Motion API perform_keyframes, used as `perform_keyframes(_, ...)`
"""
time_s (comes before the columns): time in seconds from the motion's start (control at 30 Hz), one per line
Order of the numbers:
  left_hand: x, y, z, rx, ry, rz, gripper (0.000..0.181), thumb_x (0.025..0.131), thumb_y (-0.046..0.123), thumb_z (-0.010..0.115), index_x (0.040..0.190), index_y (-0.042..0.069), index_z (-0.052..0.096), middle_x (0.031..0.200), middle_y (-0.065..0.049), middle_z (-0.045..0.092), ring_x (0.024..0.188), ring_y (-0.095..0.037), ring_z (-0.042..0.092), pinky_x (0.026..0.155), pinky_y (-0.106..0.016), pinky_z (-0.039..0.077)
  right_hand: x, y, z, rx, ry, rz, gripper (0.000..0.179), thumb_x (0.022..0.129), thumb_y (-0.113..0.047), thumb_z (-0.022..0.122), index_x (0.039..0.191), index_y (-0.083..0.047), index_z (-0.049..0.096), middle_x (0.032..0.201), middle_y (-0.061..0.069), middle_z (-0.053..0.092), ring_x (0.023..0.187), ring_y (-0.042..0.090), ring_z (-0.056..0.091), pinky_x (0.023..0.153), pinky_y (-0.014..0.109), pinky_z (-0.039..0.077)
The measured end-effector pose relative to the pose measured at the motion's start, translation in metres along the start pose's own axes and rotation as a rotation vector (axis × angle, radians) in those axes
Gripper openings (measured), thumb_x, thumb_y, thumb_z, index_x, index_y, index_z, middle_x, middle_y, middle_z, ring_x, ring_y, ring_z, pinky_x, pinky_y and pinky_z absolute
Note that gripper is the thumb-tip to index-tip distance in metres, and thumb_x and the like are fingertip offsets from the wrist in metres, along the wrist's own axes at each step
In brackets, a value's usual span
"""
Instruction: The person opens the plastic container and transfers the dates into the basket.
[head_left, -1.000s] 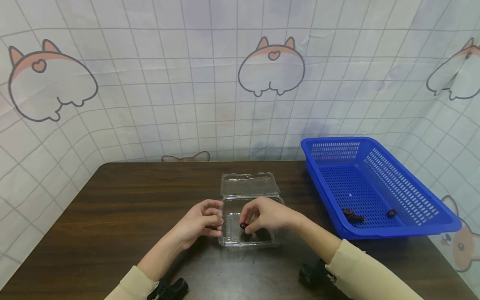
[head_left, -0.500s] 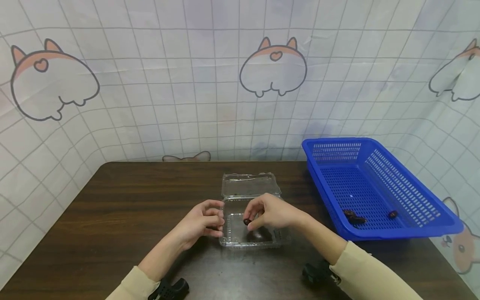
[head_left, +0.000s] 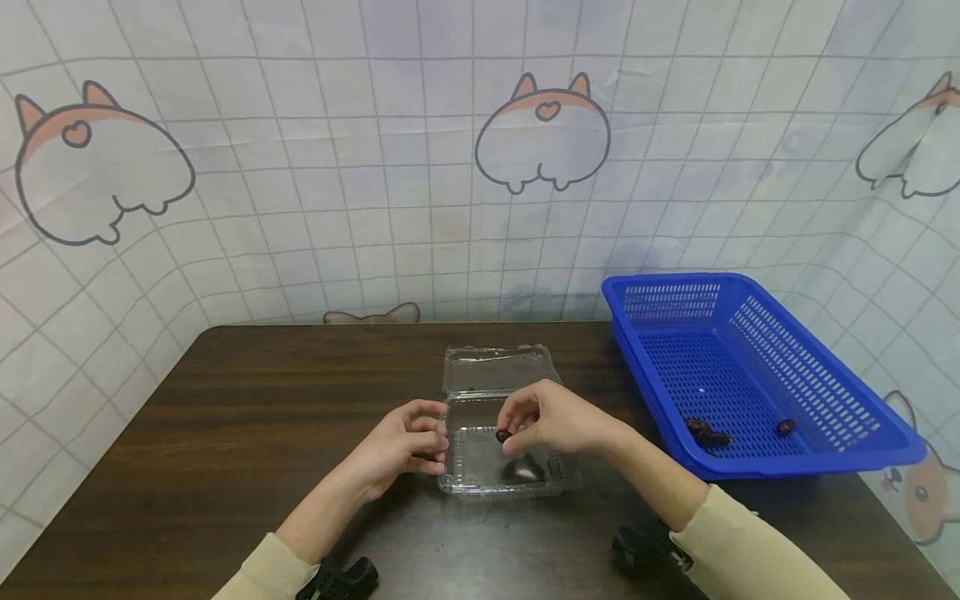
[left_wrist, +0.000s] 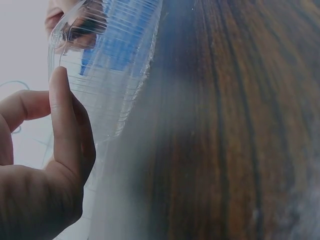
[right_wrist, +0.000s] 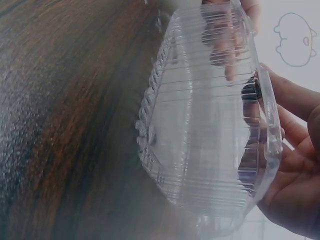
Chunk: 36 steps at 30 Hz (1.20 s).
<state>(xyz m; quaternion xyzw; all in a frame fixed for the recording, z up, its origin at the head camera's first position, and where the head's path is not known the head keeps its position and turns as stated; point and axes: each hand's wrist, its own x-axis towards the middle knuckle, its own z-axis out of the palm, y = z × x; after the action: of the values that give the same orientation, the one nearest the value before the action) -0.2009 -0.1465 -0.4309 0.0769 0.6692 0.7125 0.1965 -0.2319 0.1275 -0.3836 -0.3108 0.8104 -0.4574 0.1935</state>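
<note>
My right hand (head_left: 558,417) pinches a small dark date (head_left: 503,436) between thumb and fingertips, above the front part of a clear plastic clamshell box (head_left: 468,467). The box lies on the table with its lid (head_left: 498,369) folded back, away from me. Against the box's left rim rest the spread, lightly bent fingertips of my left hand (head_left: 408,437); in the left wrist view the same hand (left_wrist: 65,135) touches the clear wall. A dark patch shows through the box under the right hand; whether it is a shadow or a thing, I cannot tell.
A blue perforated basket (head_left: 757,462) stands at the table's right side, with a clump of dates (head_left: 708,435) and a single date (head_left: 785,427) inside. The dark wooden table (head_left: 262,400) ends at a cloth-covered wall (head_left: 420,208) behind it.
My right hand has moved slightly up and to the right, with the date still between its fingertips. My left hand has stayed at the box's left rim.
</note>
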Motion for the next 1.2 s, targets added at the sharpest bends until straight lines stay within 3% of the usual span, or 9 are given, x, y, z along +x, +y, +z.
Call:
perform_keyframes(0.37, 0.0, -0.001, -0.001, -0.001, 0.0, 0.0, 0.055, 0.094, -0.003, 0.061, 0.143, -0.009, 0.038, 0.097, -0.009, 0.06, 0.08, -0.021, 0.061, 0.071, -0.034, 0.063, -0.007, 0.003, -0.005, 0.03, 0.024, 0.015, 0.022, 0.088, -0.009, 0.082, 0.107, 0.0, 0.074, 0.087, 0.002, 0.067, 0.08, 0.019, 0.06, 0.067, 0.026, 0.052)
perform_keyframes(0.53, 0.0, -0.001, -0.001, -0.001, -0.004, -0.001, 0.055, 0.094, -0.002, 0.062, 0.143, -0.009, 0.038, 0.097, -0.009, 0.06, 0.081, -0.021, 0.062, 0.071, -0.034, 0.063, -0.01, 0.003, -0.008, -0.009, 0.041, -0.009, 0.014, 0.088, -0.011, 0.082, 0.101, -0.009, 0.078, 0.082, 0.001, 0.065, 0.075, 0.018, 0.055, 0.063, 0.026, 0.047)
perform_keyframes(0.67, 0.0, 0.0, -0.001, -0.004, -0.007, 0.0, 0.055, 0.095, -0.002, 0.062, 0.144, -0.009, 0.038, 0.098, -0.009, 0.06, 0.081, -0.021, 0.062, 0.071, -0.034, 0.063, -0.012, 0.002, -0.011, -0.018, 0.071, -0.008, 0.017, 0.088, -0.013, 0.083, 0.102, -0.008, 0.077, 0.081, 0.0, 0.065, 0.073, 0.017, 0.054, 0.061, 0.027, 0.046)
perform_keyframes(0.9, 0.0, -0.001, -0.002, -0.003, -0.011, 0.002, 0.055, 0.095, -0.003, 0.062, 0.144, -0.009, 0.038, 0.097, -0.009, 0.06, 0.081, -0.021, 0.062, 0.071, -0.034, 0.063, -0.012, 0.001, -0.012, -0.025, 0.103, 0.005, 0.021, 0.086, -0.013, 0.085, 0.102, -0.002, 0.076, 0.083, 0.001, 0.069, 0.075, 0.019, 0.055, 0.063, 0.028, 0.047)
perform_keyframes(1.2, 0.001, -0.001, -0.001, -0.002, -0.011, -0.002, 0.055, 0.095, -0.003, 0.062, 0.144, -0.009, 0.038, 0.097, -0.009, 0.06, 0.08, -0.02, 0.062, 0.071, -0.034, 0.063, -0.017, -0.004, -0.013, -0.042, 0.146, 0.031, 0.017, 0.083, -0.014, 0.087, 0.098, -0.008, 0.079, 0.086, -0.001, 0.073, 0.078, 0.02, 0.061, 0.068, 0.03, 0.053)
